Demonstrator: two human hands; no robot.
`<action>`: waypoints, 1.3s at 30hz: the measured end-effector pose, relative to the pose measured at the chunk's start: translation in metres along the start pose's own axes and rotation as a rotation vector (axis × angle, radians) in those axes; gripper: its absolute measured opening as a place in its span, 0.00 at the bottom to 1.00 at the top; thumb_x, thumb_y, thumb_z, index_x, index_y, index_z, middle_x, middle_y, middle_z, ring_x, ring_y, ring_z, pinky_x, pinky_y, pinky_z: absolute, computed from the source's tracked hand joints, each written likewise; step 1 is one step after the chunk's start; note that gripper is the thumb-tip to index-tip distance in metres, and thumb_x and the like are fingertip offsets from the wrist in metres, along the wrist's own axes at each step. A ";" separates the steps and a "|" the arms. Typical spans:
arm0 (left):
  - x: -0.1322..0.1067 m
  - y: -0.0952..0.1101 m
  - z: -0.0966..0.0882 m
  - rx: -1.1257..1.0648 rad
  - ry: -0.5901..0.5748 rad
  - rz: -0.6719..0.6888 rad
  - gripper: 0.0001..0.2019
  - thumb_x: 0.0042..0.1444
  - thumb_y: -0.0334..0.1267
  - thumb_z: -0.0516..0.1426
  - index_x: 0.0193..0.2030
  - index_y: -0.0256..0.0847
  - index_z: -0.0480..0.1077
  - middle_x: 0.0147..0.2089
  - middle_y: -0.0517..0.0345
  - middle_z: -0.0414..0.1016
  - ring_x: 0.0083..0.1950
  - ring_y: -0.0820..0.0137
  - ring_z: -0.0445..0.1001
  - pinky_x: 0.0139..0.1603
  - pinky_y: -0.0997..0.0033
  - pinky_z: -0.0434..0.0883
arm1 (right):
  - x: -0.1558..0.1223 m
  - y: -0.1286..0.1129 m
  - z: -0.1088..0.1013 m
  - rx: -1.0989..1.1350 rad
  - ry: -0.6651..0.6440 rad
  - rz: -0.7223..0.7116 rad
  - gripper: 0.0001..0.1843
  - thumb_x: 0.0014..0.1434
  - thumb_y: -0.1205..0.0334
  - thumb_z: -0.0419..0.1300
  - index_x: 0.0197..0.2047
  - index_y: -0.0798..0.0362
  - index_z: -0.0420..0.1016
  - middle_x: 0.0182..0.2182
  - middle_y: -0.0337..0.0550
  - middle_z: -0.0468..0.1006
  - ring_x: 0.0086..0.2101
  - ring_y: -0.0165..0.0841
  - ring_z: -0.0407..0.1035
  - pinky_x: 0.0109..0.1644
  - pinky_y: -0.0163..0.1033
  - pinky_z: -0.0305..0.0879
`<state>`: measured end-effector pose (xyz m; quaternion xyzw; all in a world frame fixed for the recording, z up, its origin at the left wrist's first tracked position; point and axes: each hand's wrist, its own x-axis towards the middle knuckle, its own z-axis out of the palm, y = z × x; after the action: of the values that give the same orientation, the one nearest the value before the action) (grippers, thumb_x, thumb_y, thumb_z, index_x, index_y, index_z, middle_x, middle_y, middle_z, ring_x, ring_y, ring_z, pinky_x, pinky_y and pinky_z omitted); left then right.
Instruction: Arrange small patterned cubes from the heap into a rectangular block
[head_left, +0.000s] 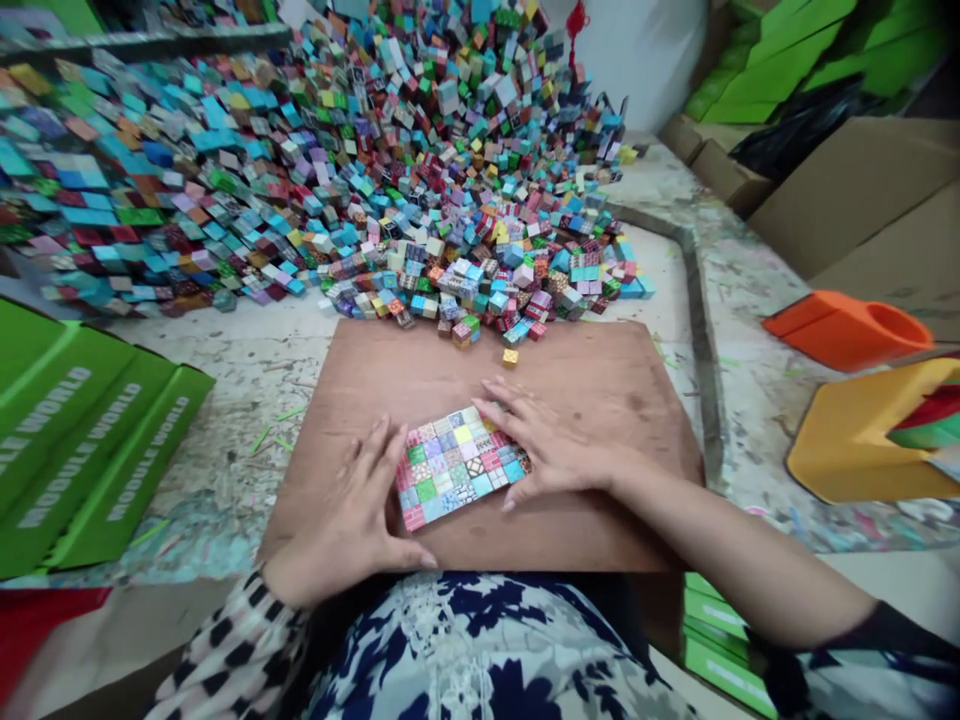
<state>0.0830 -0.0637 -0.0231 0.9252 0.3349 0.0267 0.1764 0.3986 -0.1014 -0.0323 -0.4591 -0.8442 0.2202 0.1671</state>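
A flat rectangular block of small patterned cubes (457, 465) lies slightly tilted on a brown wooden board (600, 390). The cubes sit side by side in rows, in pink, green, blue, white and yellow. Along the block's left end rests my left hand (360, 510), fingers stretched and thumb apart below the corner. My right hand (551, 445) spans the other end, with fingers over the upper edge and the thumb by the lower right corner. One loose yellow cube (510, 358) lies on the board beyond my right fingers.
Behind the board rises a large heap of mixed cubes (420, 150). Green "MODULE WORLD" boxes (105, 450) stand at left. An orange container (840, 330) and a yellow container (847, 440) are at right, near a cardboard box (862, 200). A raised strip (701, 350) edges the table.
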 end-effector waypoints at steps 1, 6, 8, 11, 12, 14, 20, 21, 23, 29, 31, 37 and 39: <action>0.002 0.003 0.002 0.001 -0.005 0.002 0.67 0.40 0.71 0.61 0.73 0.44 0.23 0.76 0.35 0.33 0.74 0.40 0.38 0.70 0.35 0.47 | 0.003 0.001 0.003 -0.026 -0.006 -0.031 0.64 0.46 0.28 0.63 0.73 0.53 0.38 0.71 0.63 0.41 0.69 0.56 0.34 0.67 0.66 0.41; 0.008 0.001 0.009 -0.038 0.028 0.016 0.59 0.49 0.60 0.62 0.74 0.47 0.26 0.75 0.40 0.41 0.74 0.45 0.45 0.70 0.39 0.49 | 0.008 0.003 0.017 -0.073 0.105 -0.138 0.59 0.50 0.30 0.60 0.72 0.55 0.42 0.64 0.64 0.55 0.63 0.55 0.50 0.64 0.64 0.51; 0.010 -0.003 0.009 -0.063 0.030 0.028 0.56 0.51 0.58 0.61 0.74 0.48 0.28 0.75 0.41 0.41 0.74 0.46 0.47 0.70 0.41 0.52 | 0.009 0.003 0.019 -0.083 0.147 -0.162 0.58 0.50 0.31 0.61 0.71 0.57 0.45 0.60 0.64 0.58 0.60 0.54 0.53 0.63 0.63 0.54; 0.012 -0.007 0.006 -0.088 0.023 0.057 0.53 0.53 0.56 0.61 0.74 0.49 0.29 0.75 0.42 0.42 0.73 0.47 0.47 0.70 0.42 0.53 | 0.010 0.000 0.023 -0.084 0.172 -0.154 0.58 0.49 0.32 0.62 0.70 0.60 0.47 0.58 0.65 0.59 0.58 0.54 0.54 0.63 0.62 0.54; 0.012 -0.008 0.005 -0.093 0.018 0.068 0.53 0.52 0.57 0.61 0.74 0.49 0.30 0.75 0.42 0.42 0.73 0.47 0.47 0.70 0.41 0.53 | 0.010 -0.001 0.024 -0.080 0.165 -0.139 0.59 0.48 0.32 0.62 0.70 0.60 0.47 0.58 0.65 0.59 0.58 0.55 0.54 0.63 0.63 0.53; 0.012 -0.010 0.003 -0.095 0.003 0.082 0.53 0.52 0.58 0.62 0.74 0.50 0.31 0.75 0.43 0.41 0.73 0.46 0.46 0.70 0.41 0.52 | 0.008 -0.003 0.023 -0.066 0.125 -0.107 0.60 0.48 0.30 0.62 0.71 0.57 0.44 0.61 0.65 0.55 0.60 0.57 0.50 0.64 0.65 0.51; 0.012 -0.010 -0.004 -0.042 0.000 0.071 0.58 0.46 0.63 0.63 0.74 0.49 0.31 0.76 0.40 0.35 0.73 0.41 0.44 0.69 0.38 0.52 | -0.001 -0.005 0.007 -0.011 -0.023 -0.045 0.69 0.44 0.29 0.65 0.74 0.47 0.27 0.72 0.58 0.28 0.68 0.59 0.29 0.67 0.67 0.43; 0.013 -0.009 -0.005 -0.034 0.005 0.075 0.58 0.47 0.63 0.62 0.74 0.48 0.31 0.76 0.40 0.36 0.73 0.41 0.44 0.69 0.38 0.51 | -0.001 -0.004 0.005 -0.011 -0.033 -0.048 0.69 0.44 0.31 0.66 0.74 0.46 0.26 0.72 0.57 0.29 0.69 0.58 0.30 0.67 0.66 0.42; 0.015 -0.010 -0.004 -0.024 0.004 0.095 0.56 0.49 0.62 0.61 0.74 0.49 0.30 0.75 0.41 0.40 0.74 0.43 0.45 0.71 0.38 0.48 | -0.002 -0.002 0.004 -0.008 -0.029 -0.067 0.67 0.47 0.33 0.66 0.74 0.46 0.26 0.72 0.58 0.35 0.69 0.57 0.33 0.68 0.65 0.43; 0.016 -0.020 0.003 -0.068 0.017 0.149 0.52 0.52 0.60 0.60 0.74 0.49 0.34 0.75 0.44 0.43 0.73 0.47 0.47 0.71 0.42 0.51 | -0.002 0.000 0.014 0.011 0.038 -0.093 0.62 0.51 0.35 0.63 0.74 0.50 0.31 0.67 0.62 0.50 0.65 0.55 0.46 0.65 0.63 0.53; 0.016 -0.021 0.003 -0.056 -0.001 0.158 0.51 0.52 0.62 0.59 0.74 0.48 0.35 0.76 0.44 0.40 0.74 0.47 0.46 0.70 0.42 0.51 | -0.002 -0.003 0.011 -0.011 0.013 -0.077 0.61 0.50 0.33 0.63 0.74 0.50 0.34 0.68 0.62 0.48 0.66 0.56 0.44 0.66 0.66 0.49; 0.021 -0.005 -0.007 0.097 0.003 0.190 0.53 0.49 0.70 0.55 0.74 0.47 0.37 0.76 0.46 0.41 0.75 0.42 0.38 0.69 0.33 0.33 | 0.012 -0.029 0.001 -0.078 0.007 -0.045 0.54 0.51 0.28 0.59 0.72 0.43 0.45 0.71 0.50 0.46 0.69 0.57 0.35 0.69 0.69 0.29; 0.023 0.003 -0.008 0.143 0.003 0.225 0.47 0.54 0.68 0.52 0.74 0.47 0.42 0.73 0.49 0.52 0.75 0.47 0.42 0.70 0.36 0.27 | 0.017 -0.038 0.006 -0.090 -0.013 -0.058 0.53 0.55 0.29 0.56 0.73 0.48 0.44 0.71 0.53 0.48 0.69 0.53 0.39 0.70 0.64 0.32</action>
<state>0.1014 -0.0492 -0.0163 0.9671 0.2303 0.0239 0.1055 0.3606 -0.1067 -0.0164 -0.4400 -0.8674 0.1798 0.1472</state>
